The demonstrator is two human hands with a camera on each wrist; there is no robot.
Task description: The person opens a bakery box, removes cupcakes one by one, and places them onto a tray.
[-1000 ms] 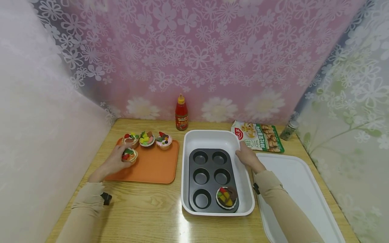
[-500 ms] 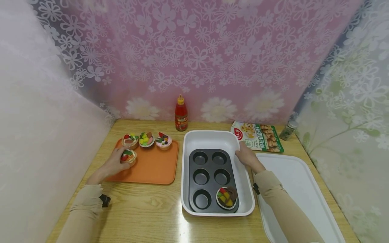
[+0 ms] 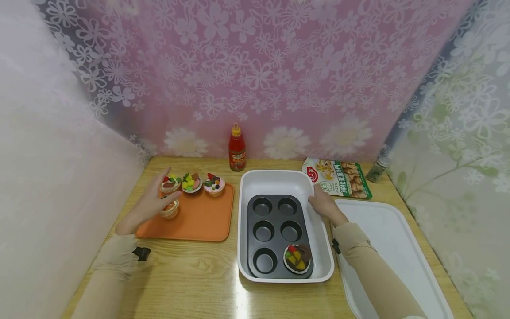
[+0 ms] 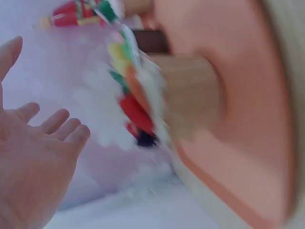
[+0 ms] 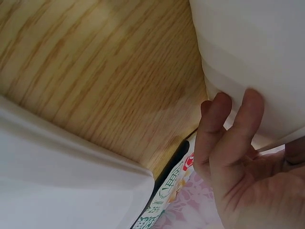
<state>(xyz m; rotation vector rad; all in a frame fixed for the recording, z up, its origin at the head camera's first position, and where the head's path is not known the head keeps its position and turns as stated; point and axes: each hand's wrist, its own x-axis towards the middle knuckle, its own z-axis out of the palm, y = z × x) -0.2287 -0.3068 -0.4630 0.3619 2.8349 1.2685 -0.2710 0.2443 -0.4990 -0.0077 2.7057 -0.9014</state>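
My left hand (image 3: 149,201) hovers with straight fingers over the orange tray (image 3: 199,221), holding nothing; in the left wrist view the left hand (image 4: 33,157) shows an open palm beside a blurred cupcake (image 4: 171,105). A cupcake (image 3: 170,209) sits on the tray just under those fingers, with three more cupcakes (image 3: 192,182) in a row behind. My right hand (image 3: 324,204) grips the right rim of the white baking dish (image 3: 279,179); its fingers (image 5: 228,129) lie against the dish's outer wall. Inside the dish is a dark muffin tin (image 3: 275,235) with one cupcake (image 3: 297,258) in its near right cup.
A red sauce bottle (image 3: 237,148) stands at the back by the pink flowered curtain. A food packet (image 3: 338,178) and a small jar (image 3: 377,169) lie back right. A white tray (image 3: 394,248) lies to the right of the dish. A wall closes the left side.
My left hand has let go of the front-left cupcake and lifted off it with fingers spread. The cupcake stays on the orange tray. My right hand has not moved.
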